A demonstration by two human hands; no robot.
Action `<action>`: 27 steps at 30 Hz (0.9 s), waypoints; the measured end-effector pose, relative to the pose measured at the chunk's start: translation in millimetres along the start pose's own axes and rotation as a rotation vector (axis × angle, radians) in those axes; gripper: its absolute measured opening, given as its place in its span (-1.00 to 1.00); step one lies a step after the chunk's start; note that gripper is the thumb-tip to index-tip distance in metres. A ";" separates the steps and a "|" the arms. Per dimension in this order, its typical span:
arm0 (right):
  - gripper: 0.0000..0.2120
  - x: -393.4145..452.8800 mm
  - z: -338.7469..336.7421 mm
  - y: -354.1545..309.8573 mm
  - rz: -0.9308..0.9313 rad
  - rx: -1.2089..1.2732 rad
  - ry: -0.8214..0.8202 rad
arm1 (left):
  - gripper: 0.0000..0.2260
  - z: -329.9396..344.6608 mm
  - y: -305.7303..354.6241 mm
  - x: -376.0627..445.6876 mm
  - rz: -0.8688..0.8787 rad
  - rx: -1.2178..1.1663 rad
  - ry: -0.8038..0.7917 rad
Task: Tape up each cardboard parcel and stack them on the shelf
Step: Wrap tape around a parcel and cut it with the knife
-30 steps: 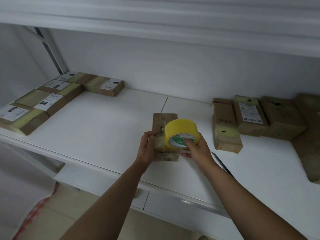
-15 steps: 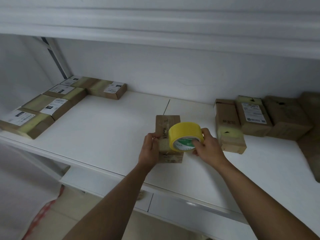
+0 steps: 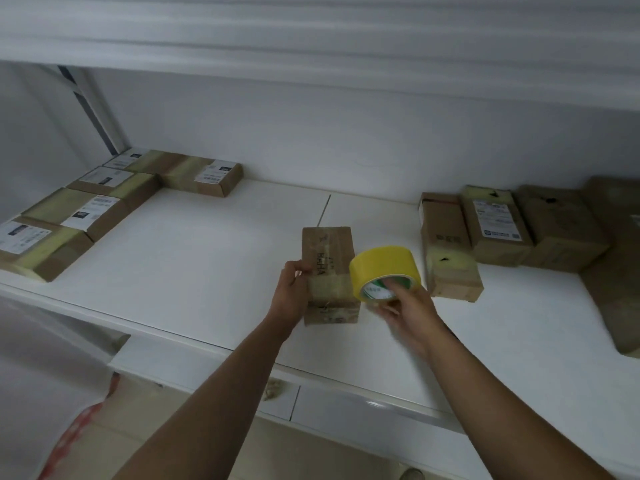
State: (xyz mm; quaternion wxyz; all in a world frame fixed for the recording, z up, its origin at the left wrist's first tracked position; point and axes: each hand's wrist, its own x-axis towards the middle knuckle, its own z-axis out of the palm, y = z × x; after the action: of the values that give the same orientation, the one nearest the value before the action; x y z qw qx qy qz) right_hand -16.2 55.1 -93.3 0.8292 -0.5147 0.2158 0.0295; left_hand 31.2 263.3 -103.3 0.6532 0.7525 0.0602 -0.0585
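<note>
Left hand (image 3: 292,296) gripping the left side of the cardboard parcel (image 3: 329,271), mid-shelf (image 3: 194,258) near the front edge. Long axis running front to back, taped band crossing the near half. Probably light and stiff; best held by the side walls, away from the glossy tape. Right hand (image 3: 407,311) pinching the yellow tape roll (image 3: 382,271) just beside the parcel's right side.

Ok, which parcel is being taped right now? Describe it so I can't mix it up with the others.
On the white shelf, skip the labelled row at the left and the cluster at the right. The parcel being taped stands alone in the middle near the front edge. The left hand grips its side, the right hand holds a yellow tape roll against it, and it shows no white shipping label.
</note>
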 end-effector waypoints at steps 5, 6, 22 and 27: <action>-0.68 -1.8 13.3 11.6 0.100 0.122 0.013 | -0.78 13.2 20.8 8.1 -0.026 0.328 0.104; -0.69 -1.0 13.2 11.5 0.098 0.113 0.022 | -0.77 16.7 22.2 7.9 -0.017 0.402 0.105; -0.80 0.1 10.6 2.3 -0.033 -0.135 0.082 | -0.59 18.4 16.2 11.2 0.040 0.652 -0.004; -0.83 1.7 14.9 2.0 -0.097 -0.217 0.170 | -0.56 15.7 17.7 11.0 0.022 0.667 0.002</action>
State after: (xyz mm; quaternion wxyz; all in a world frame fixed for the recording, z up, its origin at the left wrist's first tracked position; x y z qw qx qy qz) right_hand -10.2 68.7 -90.1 0.7479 -0.6118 0.2557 -0.0313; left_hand 44.8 245.4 -90.1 0.3713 0.9256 0.0302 -0.0671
